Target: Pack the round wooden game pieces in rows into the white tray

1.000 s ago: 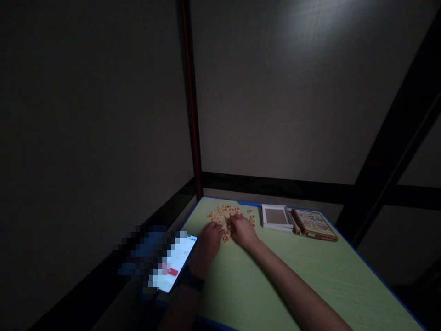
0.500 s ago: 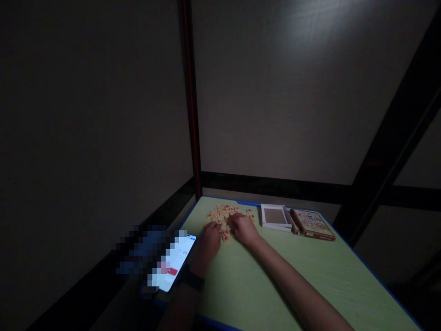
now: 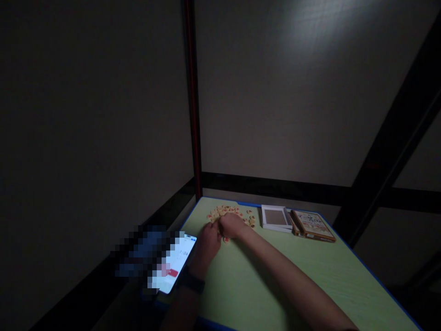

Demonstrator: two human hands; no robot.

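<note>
Pieces (image 3: 225, 209) on table (image 3: 303, 276), lower centre of frame — phone (image 3: 179, 259) to their lower left; tray (image 3: 274, 217), then box (image 3: 314, 223), rightward.

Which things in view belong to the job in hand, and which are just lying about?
In use: round pieces, with the left hand and right hand at them.
Apparently lying about: lit phone, white tray, patterned flat case.

The right grip (image 3: 232, 225) has shifted to just beside the left grip (image 3: 209, 238), exposing round pieces (image 3: 245, 221) rightward.
</note>
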